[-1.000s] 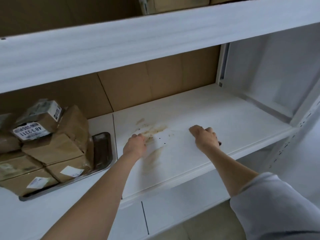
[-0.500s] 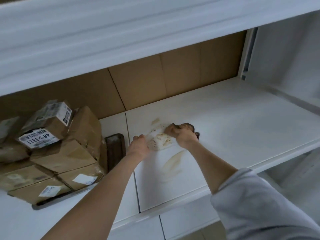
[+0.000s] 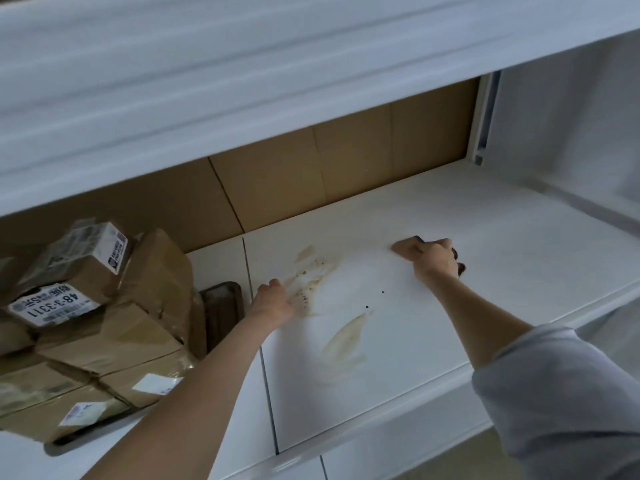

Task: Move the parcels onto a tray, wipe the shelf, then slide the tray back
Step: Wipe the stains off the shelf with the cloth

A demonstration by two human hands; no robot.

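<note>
Right hand (image 3: 434, 259) clenched on rag (image 3: 403, 250), left hand's (image 3: 273, 304) grip unclear — wiping risks smearing stain (image 3: 313, 275) toward tray (image 3: 223, 306) and parcels (image 3: 114, 334).

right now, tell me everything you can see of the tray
The tray is dark and looks like metal, with a raised rim and rounded corners. It lies flat at the left of the white shelf. Brown cardboard parcels with white labels are stacked on it and hide most of it; only its right end and a strip of front rim show. The left hand rests on the shelf just right of it and seems not to touch it.
</note>
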